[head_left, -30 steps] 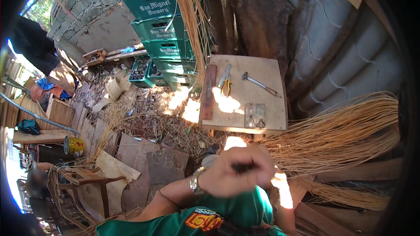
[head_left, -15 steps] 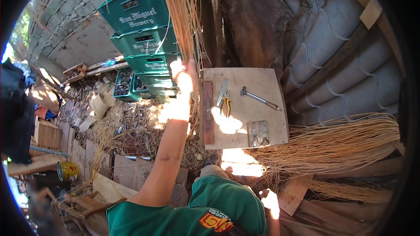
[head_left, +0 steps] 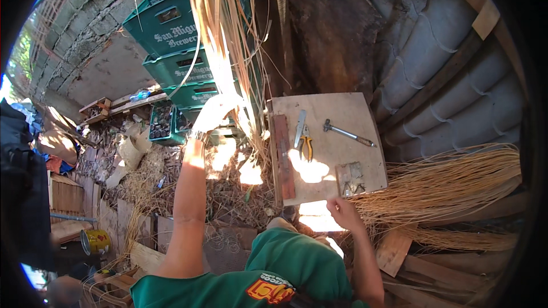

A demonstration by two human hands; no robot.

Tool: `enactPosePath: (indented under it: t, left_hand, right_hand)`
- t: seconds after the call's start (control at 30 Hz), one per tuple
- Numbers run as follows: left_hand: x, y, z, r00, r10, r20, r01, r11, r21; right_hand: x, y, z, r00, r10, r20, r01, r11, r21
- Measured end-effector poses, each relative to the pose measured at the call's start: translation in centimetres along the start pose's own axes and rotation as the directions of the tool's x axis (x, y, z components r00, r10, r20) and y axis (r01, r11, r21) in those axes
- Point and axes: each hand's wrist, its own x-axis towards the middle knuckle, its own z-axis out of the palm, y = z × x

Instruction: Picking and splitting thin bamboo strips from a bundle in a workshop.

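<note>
Left hand (head_left: 214,115) up among hanging cane strips (head_left: 220,39), right hand (head_left: 342,214) low at the bundle of reeds (head_left: 445,185).

The cane strips hang from the top centre of the frame, in front of 3 stacked green crates (head_left: 171,28); the left hand is overexposed by sun where it meets them, so I cannot tell how far it is closed. The right hand, lower centre, is curled around the near ends of the reeds, which fan out to the right. Just above it lies the wooden surface (head_left: 337,114) carrying yellow-handled pliers (head_left: 306,143), a hammer (head_left: 348,133) and a long wooden bar (head_left: 283,156) along its left edge.
</note>
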Motion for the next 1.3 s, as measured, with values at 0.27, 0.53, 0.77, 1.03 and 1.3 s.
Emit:
enactPosePath:
  t: [0.27, 0.53, 0.77, 1.03, 1.3]
  left_hand:
    - [-5.5, 3.2, 1.6, 0.955, -0.176, 0.237, 0.197, 0.978, -0.07]
    - [-6.1, 1.8, -0.5, 0.996, -0.084, -0.013, 0.084, 0.937, 0.339]
    - [-8.7, 0.4, 0.9, 0.739, 0.266, -0.619, 0.152, 0.829, 0.538]
    - [-12.4, 1.7, 13.3, 0.992, -0.112, -0.049, 0.107, 0.99, -0.091]
    - [-13.6, 5.6, 14.4, 0.937, -0.252, 0.24, 0.332, 0.857, -0.394]
  right_hand:
    - [12.7, -12.9, 8.0, 0.875, -0.477, 0.075, 0.463, 0.873, 0.155]
    - [12.1, -13.7, 8.1, 0.93, -0.333, 0.158, 0.257, 0.893, 0.37]
    - [9.8, -9.7, 4.3, 0.914, -0.371, 0.162, 0.218, 0.789, 0.574]
    - [8.3, -9.8, 6.4, 0.914, -0.39, 0.111, 0.249, 0.757, 0.604]
    - [7.8, -8.1, 4.1, 0.942, -0.327, -0.07, 0.318, 0.809, 0.494]
